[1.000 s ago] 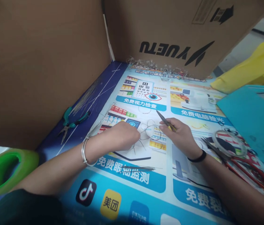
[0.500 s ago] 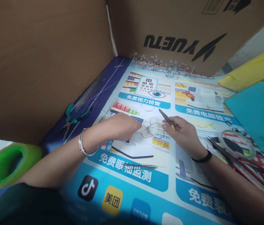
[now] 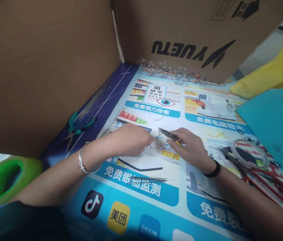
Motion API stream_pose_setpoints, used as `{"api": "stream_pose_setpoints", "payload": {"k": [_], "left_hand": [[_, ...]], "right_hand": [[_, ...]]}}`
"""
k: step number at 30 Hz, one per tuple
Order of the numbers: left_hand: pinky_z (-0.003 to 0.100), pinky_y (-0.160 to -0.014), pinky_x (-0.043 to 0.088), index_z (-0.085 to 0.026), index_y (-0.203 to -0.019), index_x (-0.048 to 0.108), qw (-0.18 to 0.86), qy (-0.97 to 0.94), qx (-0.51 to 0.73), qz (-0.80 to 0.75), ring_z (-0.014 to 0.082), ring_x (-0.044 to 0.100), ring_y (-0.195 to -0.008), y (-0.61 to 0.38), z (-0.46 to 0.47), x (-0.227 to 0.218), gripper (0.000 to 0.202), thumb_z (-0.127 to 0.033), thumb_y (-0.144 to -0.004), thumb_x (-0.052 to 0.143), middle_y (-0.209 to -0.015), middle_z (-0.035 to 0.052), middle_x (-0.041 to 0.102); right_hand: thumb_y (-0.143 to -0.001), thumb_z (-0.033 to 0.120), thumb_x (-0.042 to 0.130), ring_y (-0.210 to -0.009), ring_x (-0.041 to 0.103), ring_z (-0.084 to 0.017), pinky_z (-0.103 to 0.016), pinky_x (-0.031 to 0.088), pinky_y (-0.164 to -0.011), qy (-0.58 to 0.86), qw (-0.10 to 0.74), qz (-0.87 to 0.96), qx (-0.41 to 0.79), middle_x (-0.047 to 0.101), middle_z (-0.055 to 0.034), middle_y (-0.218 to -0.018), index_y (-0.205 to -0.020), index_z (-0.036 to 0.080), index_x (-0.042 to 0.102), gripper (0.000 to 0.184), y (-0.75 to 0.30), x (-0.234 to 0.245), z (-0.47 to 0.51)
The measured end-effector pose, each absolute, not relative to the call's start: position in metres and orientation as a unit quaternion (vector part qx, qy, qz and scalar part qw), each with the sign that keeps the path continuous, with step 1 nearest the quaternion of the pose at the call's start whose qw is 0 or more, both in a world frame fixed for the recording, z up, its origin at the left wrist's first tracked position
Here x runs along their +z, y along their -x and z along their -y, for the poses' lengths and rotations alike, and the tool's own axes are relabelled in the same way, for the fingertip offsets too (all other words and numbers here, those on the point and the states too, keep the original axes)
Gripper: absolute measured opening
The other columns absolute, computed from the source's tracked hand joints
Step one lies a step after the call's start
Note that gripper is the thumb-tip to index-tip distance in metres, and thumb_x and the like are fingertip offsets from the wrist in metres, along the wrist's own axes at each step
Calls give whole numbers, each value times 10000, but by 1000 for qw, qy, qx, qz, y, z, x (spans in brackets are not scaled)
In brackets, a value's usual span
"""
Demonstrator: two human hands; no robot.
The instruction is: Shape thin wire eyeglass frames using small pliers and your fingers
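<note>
My right hand [image 3: 193, 147] is wrapped round needle-nose pliers [image 3: 168, 134] with a bit of yellow handle showing. Their dark jaws point left toward my left hand [image 3: 132, 139], whose fingers are closed in a pinch. Thin wire [image 3: 159, 142] bent into loops lies between the two hands and seems to run into the left fingertips; the exact grip is hidden. Both hands are low over a printed poster [image 3: 156, 199]. Several straight dark wires [image 3: 149, 179] lie on it, nearer to me.
Teal-handled pliers [image 3: 77, 129] and a bundle of thin wires [image 3: 92, 102] lie at left, near a green tape roll [image 3: 34, 174]. Red-handled scissors [image 3: 269, 187] and a clear round roll [image 3: 250, 154] are at right. Cardboard [image 3: 181, 20] walls the back; small wire pieces [image 3: 179, 72] line its foot.
My right hand has brought the pliers left and slightly down, so their tips are closer to my left hand. The left hand stays almost in place. The whole view has shifted a little.
</note>
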State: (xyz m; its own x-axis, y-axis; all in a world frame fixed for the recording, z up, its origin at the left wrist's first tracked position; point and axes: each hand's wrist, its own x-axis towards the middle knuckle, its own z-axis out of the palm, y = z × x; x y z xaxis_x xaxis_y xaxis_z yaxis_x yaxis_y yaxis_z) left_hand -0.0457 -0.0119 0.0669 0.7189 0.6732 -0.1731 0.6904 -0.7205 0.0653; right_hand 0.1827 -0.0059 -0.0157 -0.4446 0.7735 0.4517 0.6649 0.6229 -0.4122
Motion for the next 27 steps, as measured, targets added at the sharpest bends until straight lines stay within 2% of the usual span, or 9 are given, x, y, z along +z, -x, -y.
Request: {"api": "stream_pose_setpoints", "payload": {"k": [7, 9, 15, 21, 24, 27], "left_hand": [[268, -500, 212, -170, -786, 590, -2, -916, -12, -401, 142, 502, -562, 46, 17, 78, 193, -161, -826, 401, -719, 45, 610], [265, -506, 211, -171, -758, 580, 13, -921, -17, -389, 134, 491, -565, 47, 19, 82, 183, -172, -832, 413, -716, 39, 601], [246, -513, 235, -178, -676, 566, 137, -914, -24, -381, 113, 473, -563, 50, 18, 91, 126, -183, -786, 504, -656, -3, 583], [200, -529, 333, -172, -739, 587, 355, -814, 142, -437, 90, 499, -580, 46, -3, 66, 98, -244, -783, 537, -615, -28, 558], [191, -491, 340, -174, -874, 628, 461, -747, 176, -446, 75, 461, -516, 44, -15, 48, 170, -288, -793, 532, -586, -39, 524], [186, -444, 298, -156, -843, 649, 502, -711, 187, -455, 58, 391, -455, 44, -22, 38, 213, -324, -807, 523, -532, -45, 479]], "right_hand": [[-794, 233, 576, -694, 558, -137, -261, 452, -613, 411, 323, 847, 95, 610, -29, -795, -926, 190, 595, 140, -184, -17, 5], [-793, 225, 574, -698, 558, -138, -263, 453, -617, 408, 325, 848, 94, 611, -30, -795, -930, 191, 595, 143, -184, -17, 6], [-787, 236, 576, -714, 559, -147, -272, 456, -619, 413, 314, 848, 109, 614, -33, -794, -934, 201, 597, 153, -183, -16, 6], [-807, 246, 567, -716, 565, -139, -272, 474, -639, 394, 345, 844, 111, 618, -37, -823, -956, 199, 587, 158, -183, -17, 8], [-809, 233, 560, -758, 571, -155, -284, 482, -669, 400, 361, 839, 77, 610, -43, -821, -959, 198, 580, 155, -183, -18, 9], [-804, 215, 552, -809, 564, -185, -317, 474, -716, 409, 344, 845, 7, 610, -62, -829, -931, 187, 591, 136, -185, -17, 8]]}}
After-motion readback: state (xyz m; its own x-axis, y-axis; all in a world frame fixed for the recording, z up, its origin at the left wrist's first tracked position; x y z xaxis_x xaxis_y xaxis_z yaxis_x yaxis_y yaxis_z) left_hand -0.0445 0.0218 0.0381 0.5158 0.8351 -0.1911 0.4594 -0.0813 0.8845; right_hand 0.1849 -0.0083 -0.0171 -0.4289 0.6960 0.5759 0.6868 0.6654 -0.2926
